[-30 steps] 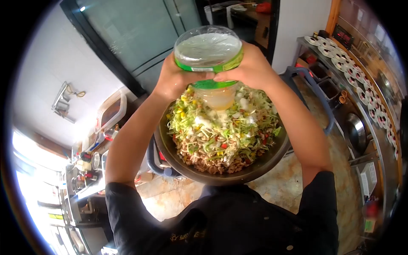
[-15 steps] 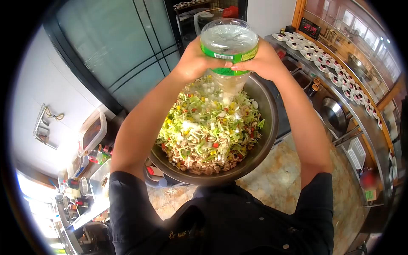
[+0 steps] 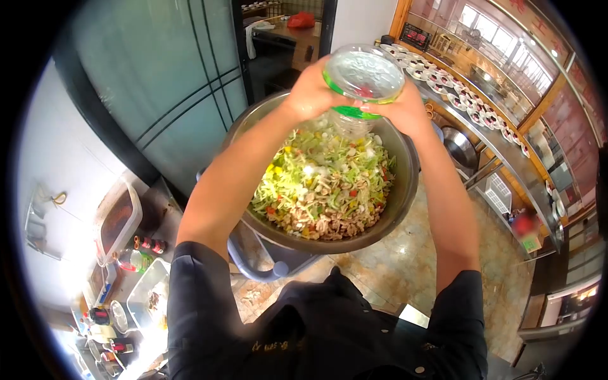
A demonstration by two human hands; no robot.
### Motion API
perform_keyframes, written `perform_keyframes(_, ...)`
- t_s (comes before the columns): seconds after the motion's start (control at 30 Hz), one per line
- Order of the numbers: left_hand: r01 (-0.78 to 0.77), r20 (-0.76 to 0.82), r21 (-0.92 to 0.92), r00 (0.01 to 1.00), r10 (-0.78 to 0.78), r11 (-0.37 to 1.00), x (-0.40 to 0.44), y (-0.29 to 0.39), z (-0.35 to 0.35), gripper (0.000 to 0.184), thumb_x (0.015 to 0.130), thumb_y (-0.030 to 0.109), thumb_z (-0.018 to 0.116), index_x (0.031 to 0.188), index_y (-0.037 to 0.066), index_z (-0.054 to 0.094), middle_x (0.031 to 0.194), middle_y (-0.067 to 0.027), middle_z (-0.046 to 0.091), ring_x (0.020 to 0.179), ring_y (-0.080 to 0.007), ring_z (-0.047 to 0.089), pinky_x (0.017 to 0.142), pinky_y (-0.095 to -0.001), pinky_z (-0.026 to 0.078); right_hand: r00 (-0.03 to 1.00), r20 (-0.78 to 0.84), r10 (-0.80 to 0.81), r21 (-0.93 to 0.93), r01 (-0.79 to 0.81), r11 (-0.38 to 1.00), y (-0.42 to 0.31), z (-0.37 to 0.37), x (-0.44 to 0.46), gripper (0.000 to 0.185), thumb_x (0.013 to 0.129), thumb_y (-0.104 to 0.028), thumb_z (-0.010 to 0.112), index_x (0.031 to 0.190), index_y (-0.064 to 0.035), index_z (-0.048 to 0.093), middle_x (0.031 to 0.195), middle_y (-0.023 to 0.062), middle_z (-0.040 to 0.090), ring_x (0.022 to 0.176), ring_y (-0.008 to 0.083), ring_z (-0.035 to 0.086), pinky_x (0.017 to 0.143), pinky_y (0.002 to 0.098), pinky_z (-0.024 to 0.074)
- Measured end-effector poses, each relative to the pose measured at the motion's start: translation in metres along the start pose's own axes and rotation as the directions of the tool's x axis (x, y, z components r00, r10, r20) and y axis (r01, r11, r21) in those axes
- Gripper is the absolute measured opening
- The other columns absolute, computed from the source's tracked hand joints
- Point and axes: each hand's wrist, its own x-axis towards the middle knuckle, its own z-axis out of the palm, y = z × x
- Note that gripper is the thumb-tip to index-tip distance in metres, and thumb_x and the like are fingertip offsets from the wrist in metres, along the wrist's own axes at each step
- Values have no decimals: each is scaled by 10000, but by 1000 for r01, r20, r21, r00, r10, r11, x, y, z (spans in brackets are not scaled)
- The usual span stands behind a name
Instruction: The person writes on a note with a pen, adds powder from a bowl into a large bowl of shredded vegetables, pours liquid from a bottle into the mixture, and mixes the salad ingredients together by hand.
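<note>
A large clear plastic container [image 3: 365,77] with a green label is held upside down over a wide metal bowl [image 3: 405,209]. My left hand [image 3: 315,92] wraps round its left side, and my right hand [image 3: 406,109] grips its right side. The thumbs nearly meet across the label. Below the container's neck, the bowl holds a heap of shredded green vegetable, chopped meat and red and yellow bits [image 3: 329,183]. Some white, glossy patches lie on the heap. The container's mouth is hard to make out against the food.
The bowl rests above a blue-grey cart [image 3: 278,269]. To the right, a steel counter [image 3: 506,158] carries several small white plates, with a metal pan [image 3: 459,149] below. Plastic tubs [image 3: 120,221] and bottles stand at left. A glass door [image 3: 158,82] is ahead.
The view has swung right. The container has moved from the bowl's far middle to its far right side, still in both hands. Less liquid shows in its neck.
</note>
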Motion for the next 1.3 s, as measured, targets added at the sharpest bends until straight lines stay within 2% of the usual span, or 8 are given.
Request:
perform_keyframes(0.13, -79, 154, 234, 987, 43, 969, -48, 12, -38, 1230, 571, 285, 964, 1528, 13, 241, 1484, -220, 414, 1348, -304, 445, 1160, -403, 330, 927, 30, -373, -386, 355, 851, -35, 41, -23, 833, 646, -203, 918, 1341, 0, 505, 1215, 142, 657, 1104, 264, 628, 988, 394, 486)
perform_keyframes(0.27, 447, 342, -514, 890, -303, 732, -157, 29, -74, 1114, 854, 606, 692, 1611, 147, 15, 1635, -234, 130, 1457, -414, 287, 1182, -582, 229, 984, 143, 105, 236, -137, 962, -62, 92, -68, 515, 899, -87, 676, 1381, -23, 506, 1362, 125, 577, 1235, 270, 573, 1035, 427, 476)
perform_keyframes(0.3, 483, 363, -621, 875, -320, 617, -179, 24, -74, 1086, 868, 711, 587, 1613, 165, 17, 1638, -206, 150, 1434, -426, 323, 1159, -615, 243, 949, 244, -198, -104, 229, 968, -63, 100, -78, 527, 925, -91, 642, 1417, -40, 460, 1391, 136, 546, 1272, 287, 546, 1074, 444, 447)
perform_keyframes(0.37, 503, 281, -739, 835, -474, 449, -220, 34, -65, 1125, 837, 765, 565, 1606, 112, 67, 1613, -239, 216, 1462, -391, 294, 1167, -575, 264, 653, 532, -538, -285, 737, 613, -60, 114, -89, 562, 918, -116, 642, 1442, -117, 438, 1440, 141, 501, 1339, 315, 498, 1135, 500, 380)
perform_keyframes(0.53, 320, -115, -731, 813, -571, 603, -332, 28, -80, 901, 818, 403, 769, 1489, 1, 322, 1372, -183, 516, 1248, -279, 540, 1091, -426, 421, 192, 747, -636, 29, 947, 320, -67, 230, -106, 518, 910, -243, 596, 1420, -277, 510, 1547, 27, 399, 1444, 298, 374, 1157, 582, 314)
perform_keyframes(0.8, 640, -963, -204, 6, -271, 741, -544, -69, -176, 874, 714, 186, 858, 1416, -8, 374, 1331, -189, 525, 1241, -316, 512, 1046, -404, 423, 809, 586, -33, -435, 349, 830, -63, 350, -140, 740, 818, -181, 702, 1456, 41, 399, 1481, 316, 366, 1316, 450, 459, 1033, 514, 451)
perform_keyframes(1.0, 864, -989, -96, -138, 49, 495, -658, -211, -181, 1038, 729, 341, 898, 1466, -76, 297, 1493, -263, 371, 1403, -364, 362, 1186, -430, 272, 716, 468, 518, -455, -308, 836, -7, 370, -175, 717, 793, -260, 747, 1359, 78, 467, 1012, 316, 667, 920, 465, 676, 804, 488, 551)
perform_keyframes(1.3, 722, -831, -530, -338, -442, 445, -641, -155, -142, 972, 849, 253, 800, 1556, 9, 180, 1563, -245, 285, 1407, -337, 372, 1149, -441, 363, 806, 354, 475, -320, -373, 871, 10, 376, -194, 537, 814, -255, 716, 1242, 11, 530, 885, 262, 668, 818, 447, 661, 716, 506, 531)
